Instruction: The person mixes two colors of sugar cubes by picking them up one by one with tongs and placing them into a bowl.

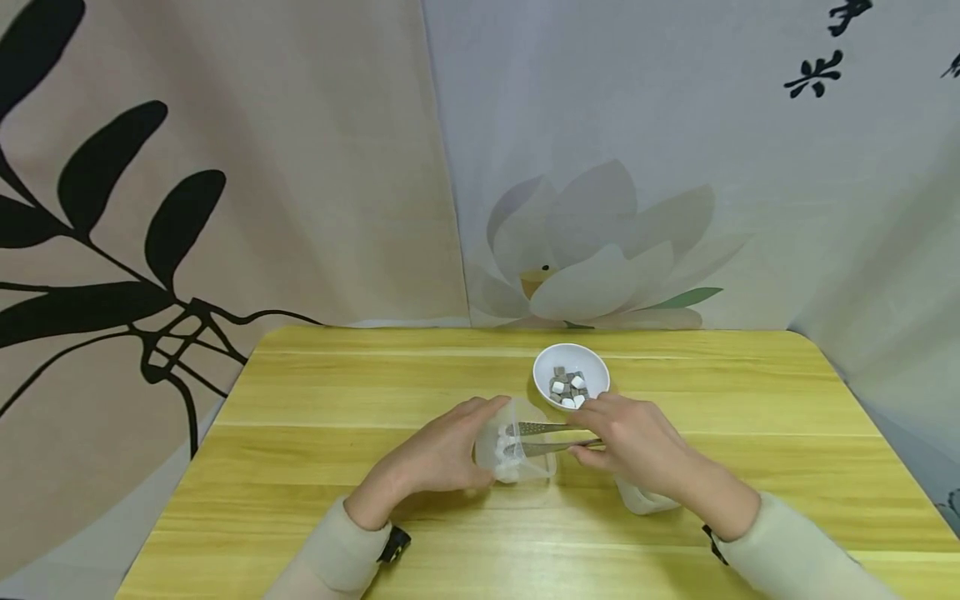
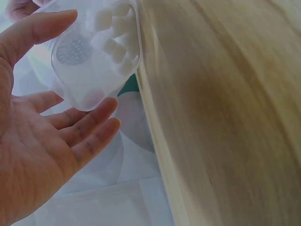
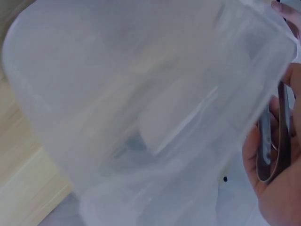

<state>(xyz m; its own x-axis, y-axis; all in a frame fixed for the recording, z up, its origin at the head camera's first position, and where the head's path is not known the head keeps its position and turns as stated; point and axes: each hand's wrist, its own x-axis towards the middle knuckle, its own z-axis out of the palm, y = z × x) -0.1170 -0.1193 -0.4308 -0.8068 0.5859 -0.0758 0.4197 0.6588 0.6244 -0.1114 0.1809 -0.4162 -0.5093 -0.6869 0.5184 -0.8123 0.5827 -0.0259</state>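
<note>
Right hand (image 1: pixel 633 437): is gripping one pair of metal tongs (image 1: pixel 543 428), fingers closing round the bent end.
Tongs: are lying nearly crosswise to the body, long axis running from the right hand leftward — both tips sitting inside the clear container (image 1: pixel 534 472).
Tong tips: are standing apart; whether a cube is lying between them, cannot tell.
Left hand (image 1: pixel 453 450): is holding the clear container near its base, thumb and fingers spanning it.
Clear container: is tilting on its side, mouth facing the right hand; the left hand is being the nearer one — touching it.
White cubes (image 2: pixel 109 46): are clustering in the container; several, exact count unclear.
Second container (image 1: pixel 645 500): one, is standing below the right wrist, partly hidden.
White bowl (image 1: pixel 588 362): one, is resting just beyond the right hand.
Bowl contents: four white cubes are showing among grey cubes (image 1: pixel 558 372), the latter overlapping too much to count.
Table (image 1: pixel 360 400): one, is supporting the bowl.
</note>
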